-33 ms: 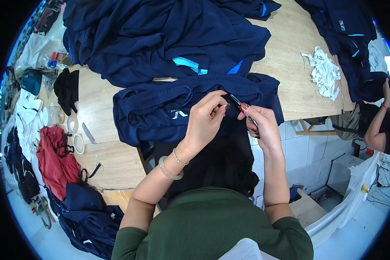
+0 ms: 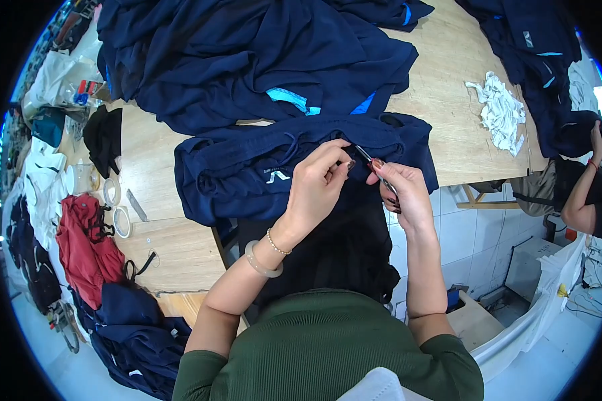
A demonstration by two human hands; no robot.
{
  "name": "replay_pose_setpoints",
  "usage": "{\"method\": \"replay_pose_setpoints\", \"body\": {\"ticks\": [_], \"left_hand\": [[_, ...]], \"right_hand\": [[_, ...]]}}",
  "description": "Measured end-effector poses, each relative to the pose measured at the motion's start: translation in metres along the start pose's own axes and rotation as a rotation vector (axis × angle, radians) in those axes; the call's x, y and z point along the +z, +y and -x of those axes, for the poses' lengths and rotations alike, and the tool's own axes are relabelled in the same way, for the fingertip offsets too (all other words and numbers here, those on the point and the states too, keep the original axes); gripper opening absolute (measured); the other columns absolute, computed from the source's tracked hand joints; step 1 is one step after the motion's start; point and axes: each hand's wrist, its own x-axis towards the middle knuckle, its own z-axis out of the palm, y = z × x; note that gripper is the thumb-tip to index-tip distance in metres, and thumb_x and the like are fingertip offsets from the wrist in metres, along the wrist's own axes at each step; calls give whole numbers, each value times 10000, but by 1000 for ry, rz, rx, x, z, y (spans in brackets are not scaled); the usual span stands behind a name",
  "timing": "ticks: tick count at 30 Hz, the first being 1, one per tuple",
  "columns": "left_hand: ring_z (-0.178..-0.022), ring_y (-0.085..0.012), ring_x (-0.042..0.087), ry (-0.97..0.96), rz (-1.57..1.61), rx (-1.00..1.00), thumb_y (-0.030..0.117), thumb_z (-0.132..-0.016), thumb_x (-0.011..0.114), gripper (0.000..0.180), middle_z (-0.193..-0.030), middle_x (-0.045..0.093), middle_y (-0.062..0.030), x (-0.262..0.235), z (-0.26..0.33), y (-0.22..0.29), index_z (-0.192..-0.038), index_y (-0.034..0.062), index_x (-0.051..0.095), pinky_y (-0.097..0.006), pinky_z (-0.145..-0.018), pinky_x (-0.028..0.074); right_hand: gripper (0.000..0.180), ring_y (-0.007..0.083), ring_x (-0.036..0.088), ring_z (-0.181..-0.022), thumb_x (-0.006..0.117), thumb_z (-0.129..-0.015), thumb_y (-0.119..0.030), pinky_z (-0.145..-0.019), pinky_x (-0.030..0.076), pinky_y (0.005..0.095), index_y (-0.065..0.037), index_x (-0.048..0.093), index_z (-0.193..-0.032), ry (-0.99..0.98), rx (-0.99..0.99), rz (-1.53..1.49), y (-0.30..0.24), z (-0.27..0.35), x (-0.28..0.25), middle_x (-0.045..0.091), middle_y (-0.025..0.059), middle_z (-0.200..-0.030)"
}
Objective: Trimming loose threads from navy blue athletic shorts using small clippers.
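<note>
1. At frame centre, the left hand (image 2: 318,187) pinches the navy garment (image 2: 247,170) lying on the table edge.
2. The right hand (image 2: 403,194) grips small snips (image 2: 374,167), blades touching the fabric.
3. The blade tips are too small to make out.

A pale wooden worktable (image 2: 441,80) stands over a white tiled floor (image 2: 461,234), lit brightly from the right

The navy garment (image 2: 261,170) in the centre of the frame is soft matt cloth, a little creased. The table (image 2: 448,127) under it is pale wood, smooth and matt. The small tool (image 2: 374,167) looks like thin shiny metal. At the upper right, white rags (image 2: 500,110) are rough cloth.
</note>
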Motion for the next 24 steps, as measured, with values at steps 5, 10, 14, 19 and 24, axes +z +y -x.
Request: {"method": "replay_pose_setpoints", "body": {"ticks": [5,10,14,19,24], "left_hand": [[-546,-123,521,-5,-19,14,-79,-838,639,67,-1091,676,-142,-1,1,-2,-876,-42,598,-251,-516,418],[-544,-121,523,-14,-21,-1,-72,-839,639,64,-1115,679,-149,-1,1,-1,-868,-33,597,-252,-516,423],[-543,-120,522,-19,-28,-6,-66,-844,637,58,-1129,679,-155,-2,2,-3,-866,-30,597,-252,-516,423],[-547,-106,520,-30,-29,-14,-65,-847,640,61,-1137,679,-160,-2,2,-3,-864,-30,594,-245,-514,417],[-625,-226,613,-85,-149,-24,-41,-854,620,40,-1178,654,-150,-11,6,13,-869,-15,593,-315,-588,486]], "right_hand": [[331,16,346,-428,647,-944,-280,-412,203,192,-14,689,-752,13,-10,-4,1,-1,2,445,-48,-505],[304,14,345,-434,650,-939,-253,-413,202,192,-12,693,-760,22,-31,7,2,-1,0,446,-50,-510],[299,14,345,-435,646,-939,-247,-413,200,193,-11,693,-762,30,-36,1,3,-2,2,444,-53,-513],[290,14,339,-436,637,-942,-239,-412,194,197,-9,692,-775,30,-29,-13,3,-3,1,441,-55,-514],[286,10,326,-433,633,-945,-240,-410,188,199,-7,691,-789,24,-33,-28,1,-2,-2,430,-59,-511]]}}
